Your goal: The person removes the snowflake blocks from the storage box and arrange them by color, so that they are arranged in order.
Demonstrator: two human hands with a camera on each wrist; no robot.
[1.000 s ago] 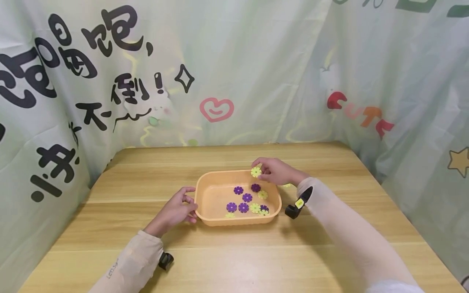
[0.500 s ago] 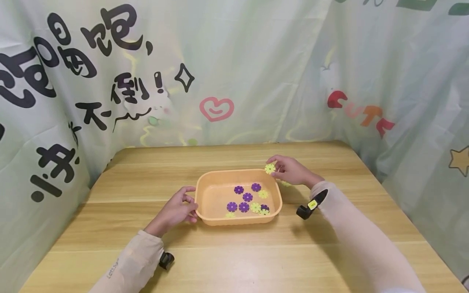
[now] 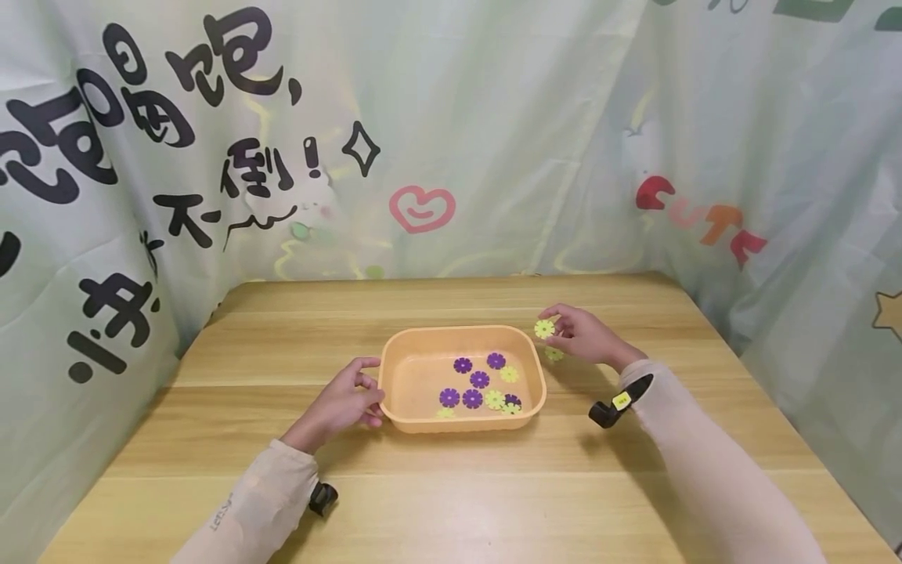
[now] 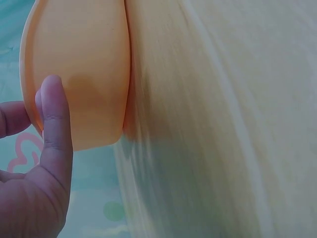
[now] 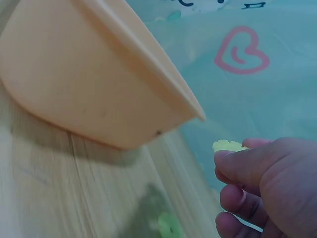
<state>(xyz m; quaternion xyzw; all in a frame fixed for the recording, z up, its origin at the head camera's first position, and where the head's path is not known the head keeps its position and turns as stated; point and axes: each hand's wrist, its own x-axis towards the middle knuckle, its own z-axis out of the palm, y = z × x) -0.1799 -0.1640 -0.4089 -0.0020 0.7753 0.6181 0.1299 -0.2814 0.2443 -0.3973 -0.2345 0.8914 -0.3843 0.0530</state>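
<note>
An orange plastic basin stands on the table with purple snowflake discs and yellow snowflake discs lying mostly in its right half. My left hand holds the basin's left end, the thumb against the outer wall and fingers at the rim. Past the basin's right end, my right hand pinches a yellow snowflake disc between thumb and fingertips, above the table. Another yellow snowflake disc lies on the wood below that hand, just right of the basin.
The wooden table runs to a pale printed curtain hanging behind it and along both sides. Each wrist carries a small black camera, such as the one on the right wrist.
My right hand has moved right, from over the basin's back right rim to beyond its right end, still pinching the yellow snowflake disc. The left hand stays at the basin's left end.
</note>
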